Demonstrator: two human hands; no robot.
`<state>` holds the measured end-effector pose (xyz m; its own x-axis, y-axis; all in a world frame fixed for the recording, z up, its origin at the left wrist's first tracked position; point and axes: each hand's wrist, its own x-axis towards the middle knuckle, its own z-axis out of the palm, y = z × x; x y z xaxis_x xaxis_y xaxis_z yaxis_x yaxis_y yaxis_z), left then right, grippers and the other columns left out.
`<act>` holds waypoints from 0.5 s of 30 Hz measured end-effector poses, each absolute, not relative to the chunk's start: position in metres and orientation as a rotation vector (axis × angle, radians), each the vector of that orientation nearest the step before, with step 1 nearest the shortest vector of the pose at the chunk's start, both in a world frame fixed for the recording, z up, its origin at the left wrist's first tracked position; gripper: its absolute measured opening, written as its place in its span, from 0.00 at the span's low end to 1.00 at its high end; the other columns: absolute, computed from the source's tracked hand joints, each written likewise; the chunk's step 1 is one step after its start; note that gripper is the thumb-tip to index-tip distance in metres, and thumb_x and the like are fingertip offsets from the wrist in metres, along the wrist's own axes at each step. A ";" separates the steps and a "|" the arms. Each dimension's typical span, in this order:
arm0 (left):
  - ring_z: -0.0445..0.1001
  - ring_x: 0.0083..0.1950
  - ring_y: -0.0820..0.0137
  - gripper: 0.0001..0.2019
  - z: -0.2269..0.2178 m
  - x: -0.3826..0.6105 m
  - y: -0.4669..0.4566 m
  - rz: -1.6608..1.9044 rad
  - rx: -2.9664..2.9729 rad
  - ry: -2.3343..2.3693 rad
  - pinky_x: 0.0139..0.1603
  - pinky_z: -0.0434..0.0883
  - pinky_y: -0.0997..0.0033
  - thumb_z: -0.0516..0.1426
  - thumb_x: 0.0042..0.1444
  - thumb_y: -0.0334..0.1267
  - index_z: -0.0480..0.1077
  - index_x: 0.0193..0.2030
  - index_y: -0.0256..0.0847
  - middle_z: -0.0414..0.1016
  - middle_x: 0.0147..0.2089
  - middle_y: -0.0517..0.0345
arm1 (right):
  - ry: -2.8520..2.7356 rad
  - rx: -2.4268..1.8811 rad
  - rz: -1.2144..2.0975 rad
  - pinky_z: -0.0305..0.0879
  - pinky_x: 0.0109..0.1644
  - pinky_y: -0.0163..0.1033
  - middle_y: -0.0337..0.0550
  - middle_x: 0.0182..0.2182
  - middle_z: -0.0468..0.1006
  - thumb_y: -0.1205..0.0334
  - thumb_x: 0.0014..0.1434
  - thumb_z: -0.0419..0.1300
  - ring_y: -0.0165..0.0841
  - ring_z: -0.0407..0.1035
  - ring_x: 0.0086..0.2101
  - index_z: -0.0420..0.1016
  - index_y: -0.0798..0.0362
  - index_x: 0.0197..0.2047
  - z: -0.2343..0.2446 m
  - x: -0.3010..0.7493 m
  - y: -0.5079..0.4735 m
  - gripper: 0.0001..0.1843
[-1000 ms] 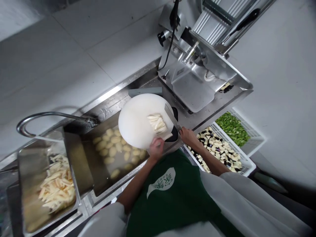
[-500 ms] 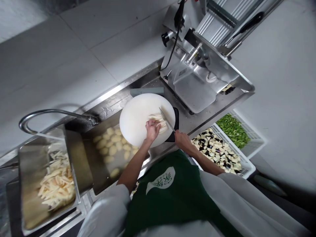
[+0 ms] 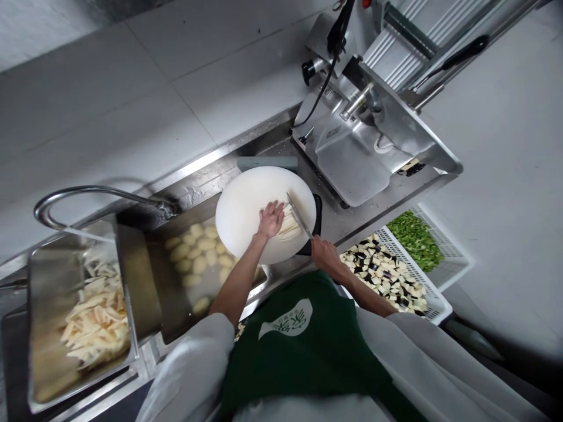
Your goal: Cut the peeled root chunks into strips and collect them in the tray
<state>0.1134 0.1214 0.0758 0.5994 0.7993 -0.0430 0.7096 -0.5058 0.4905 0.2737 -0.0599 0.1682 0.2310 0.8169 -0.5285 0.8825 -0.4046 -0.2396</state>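
A round white cutting board [image 3: 246,205] rests over the sink's right end. On it lies a small pile of pale potato strips [image 3: 290,225]. My left hand [image 3: 270,218] presses down on the strips, fingers curled over them. My right hand [image 3: 323,253] grips the handle of a cleaver [image 3: 299,214], whose blade stands edge-down against the right side of the pile.
Peeled potatoes [image 3: 197,258] sit in the water-filled sink, under a curved tap [image 3: 88,196]. A steel pan of cut strips [image 3: 94,322] is at the left. A metal slicing machine [image 3: 369,129] stands behind. White baskets hold diced eggplant [image 3: 387,272] and chopped greens [image 3: 416,234].
My left hand moved from the board's near edge onto the potato strips. The cleaver swung from lying flat beside the pile to standing edge-down against it.
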 end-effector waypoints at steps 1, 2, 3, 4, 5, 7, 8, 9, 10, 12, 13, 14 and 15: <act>0.51 0.76 0.50 0.28 0.077 0.113 0.119 0.197 2.377 1.174 0.71 0.54 0.38 0.42 0.71 0.52 0.60 0.73 0.45 0.57 0.74 0.44 | 1.647 2.371 -0.911 0.65 0.45 0.42 0.57 0.40 0.81 0.62 0.74 0.38 0.44 0.78 0.42 0.66 0.58 0.52 0.169 0.272 -0.059 0.18; 0.51 0.76 0.49 0.30 0.079 0.111 0.114 0.149 2.386 1.153 0.71 0.53 0.38 0.44 0.70 0.55 0.58 0.74 0.46 0.56 0.74 0.43 | 1.648 2.366 -0.917 0.65 0.45 0.41 0.57 0.40 0.81 0.63 0.74 0.38 0.44 0.78 0.42 0.66 0.58 0.53 0.169 0.271 -0.059 0.18; 0.49 0.76 0.46 0.34 0.081 0.109 0.107 0.116 2.393 1.141 0.71 0.53 0.36 0.47 0.68 0.60 0.55 0.75 0.46 0.53 0.75 0.42 | 1.651 2.360 -0.927 0.65 0.46 0.41 0.57 0.40 0.81 0.64 0.74 0.38 0.44 0.78 0.42 0.66 0.58 0.53 0.170 0.270 -0.059 0.18; 0.46 0.77 0.43 0.40 0.083 0.107 0.099 0.091 2.399 1.135 0.71 0.52 0.34 0.51 0.63 0.64 0.52 0.76 0.47 0.50 0.76 0.41 | 1.656 2.349 -0.940 0.65 0.46 0.41 0.57 0.40 0.81 0.65 0.73 0.38 0.44 0.78 0.42 0.66 0.59 0.53 0.170 0.270 -0.058 0.17; 0.42 0.78 0.40 0.47 0.086 0.105 0.092 0.071 2.408 1.131 0.71 0.51 0.32 0.56 0.58 0.67 0.49 0.77 0.47 0.45 0.78 0.40 | 1.666 2.335 -0.952 0.65 0.46 0.41 0.57 0.39 0.81 0.66 0.73 0.38 0.44 0.78 0.42 0.66 0.58 0.53 0.171 0.269 -0.058 0.17; 0.36 0.78 0.36 0.55 0.090 0.100 0.081 0.027 2.433 1.127 0.70 0.48 0.28 0.62 0.50 0.68 0.45 0.78 0.48 0.38 0.79 0.40 | 1.697 2.307 -0.961 0.65 0.45 0.41 0.57 0.39 0.81 0.66 0.73 0.39 0.44 0.78 0.42 0.65 0.58 0.53 0.171 0.270 -0.057 0.17; 0.34 0.78 0.35 0.56 0.092 0.097 0.079 0.005 2.444 1.119 0.70 0.47 0.27 0.64 0.49 0.67 0.44 0.78 0.49 0.36 0.79 0.40 | 1.706 2.299 -0.956 0.65 0.45 0.41 0.56 0.38 0.81 0.65 0.73 0.39 0.44 0.78 0.42 0.65 0.58 0.53 0.172 0.271 -0.057 0.16; 0.33 0.78 0.34 0.55 0.094 0.094 0.078 -0.012 2.450 1.101 0.70 0.47 0.26 0.66 0.49 0.64 0.45 0.78 0.51 0.36 0.80 0.42 | 1.705 2.297 -0.946 0.65 0.45 0.41 0.57 0.38 0.81 0.65 0.73 0.39 0.45 0.78 0.42 0.66 0.58 0.52 0.172 0.273 -0.056 0.16; 0.32 0.78 0.35 0.53 0.094 0.091 0.079 -0.018 2.448 1.071 0.70 0.47 0.26 0.66 0.50 0.62 0.46 0.77 0.53 0.36 0.80 0.43 | 1.700 2.301 -0.933 0.65 0.45 0.41 0.57 0.39 0.81 0.64 0.73 0.39 0.45 0.79 0.42 0.66 0.58 0.52 0.172 0.274 -0.055 0.16; 0.31 0.78 0.36 0.52 0.090 0.086 0.081 0.039 2.413 1.022 0.71 0.47 0.28 0.68 0.50 0.59 0.48 0.77 0.56 0.33 0.80 0.47 | 1.675 2.311 -0.913 0.65 0.45 0.41 0.58 0.39 0.81 0.64 0.73 0.40 0.45 0.79 0.42 0.66 0.58 0.51 0.172 0.274 -0.055 0.16; 0.30 0.79 0.37 0.53 0.087 0.085 0.081 0.106 2.377 1.020 0.72 0.47 0.30 0.69 0.49 0.58 0.48 0.77 0.56 0.31 0.80 0.48 | 1.667 2.310 -0.912 0.65 0.45 0.41 0.58 0.39 0.81 0.65 0.73 0.40 0.45 0.79 0.42 0.66 0.58 0.51 0.172 0.272 -0.054 0.16; 0.30 0.79 0.39 0.54 0.083 0.085 0.080 0.197 2.328 1.041 0.73 0.48 0.34 0.70 0.48 0.58 0.47 0.77 0.54 0.29 0.80 0.47 | 1.671 2.302 -0.917 0.65 0.45 0.41 0.58 0.39 0.81 0.66 0.73 0.40 0.45 0.79 0.42 0.66 0.59 0.52 0.172 0.269 -0.054 0.15; 0.30 0.79 0.42 0.55 0.078 0.086 0.079 0.306 2.268 1.084 0.74 0.49 0.38 0.69 0.48 0.58 0.46 0.77 0.51 0.27 0.80 0.46 | 1.681 2.291 -0.925 0.66 0.45 0.41 0.58 0.39 0.81 0.67 0.72 0.40 0.45 0.79 0.42 0.66 0.59 0.52 0.172 0.265 -0.054 0.15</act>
<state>0.0860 0.0788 0.0781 0.6397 0.7671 -0.0481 0.6287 -0.4863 0.6068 0.2655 -0.0543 0.1716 0.1806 0.8100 -0.5579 0.9047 -0.3593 -0.2288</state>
